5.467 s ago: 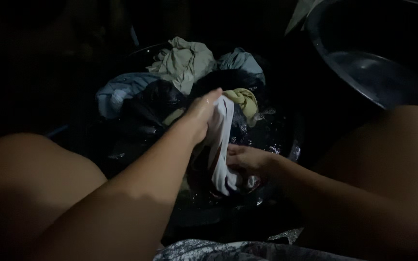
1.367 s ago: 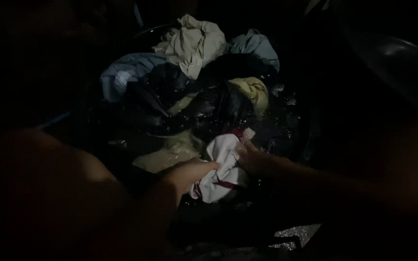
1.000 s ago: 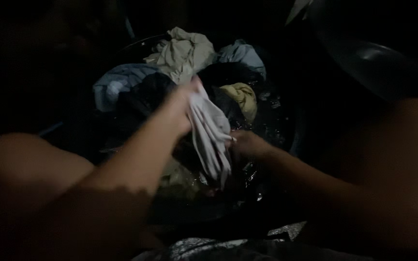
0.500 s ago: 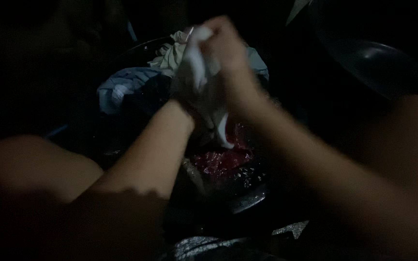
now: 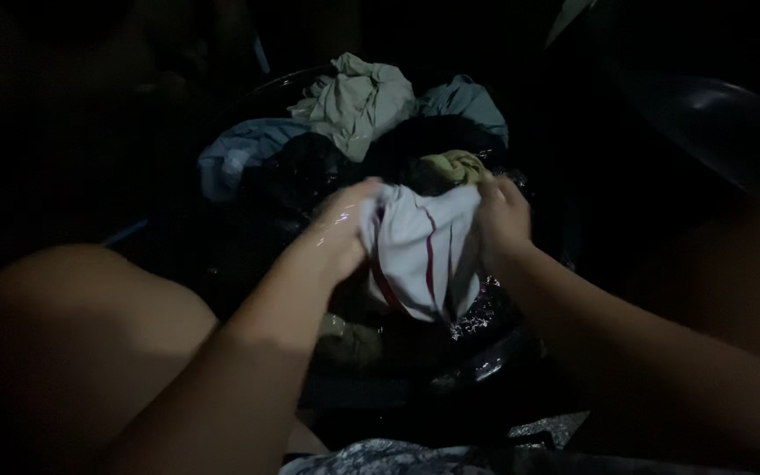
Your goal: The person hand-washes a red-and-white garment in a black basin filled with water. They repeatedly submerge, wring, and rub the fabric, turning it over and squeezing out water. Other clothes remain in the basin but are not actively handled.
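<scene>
Dim scene, head view looking down between the person's bare knees. Left hand [image 5: 345,230] is clenched on the left edge of a wet white garment with a dark red stripe [image 5: 422,255]; right hand [image 5: 503,215] grips its right upper edge. Both hands closed on the cloth, which is stretched between them and hangs down in folds over a dark round wash basin [image 5: 521,347]. The garment sits above the near middle of the basin, its lower end just over the wet surface; whether it touches the water is hard to tell.

In the basin behind the hands: a yellowish twisted cloth [image 5: 457,164] just beyond the right hand, a pale green-grey garment [image 5: 358,97] heaped at the far rim, a light blue piece [image 5: 468,98] to its right, another light blue garment [image 5: 244,157] at the far left, and dark clothing [image 5: 310,171] between them. Wet glints show on the basin's near rim. A second dark basin [image 5: 714,114] stands well apart at upper right. Patterned fabric [image 5: 380,457] shows at the bottom edge.
</scene>
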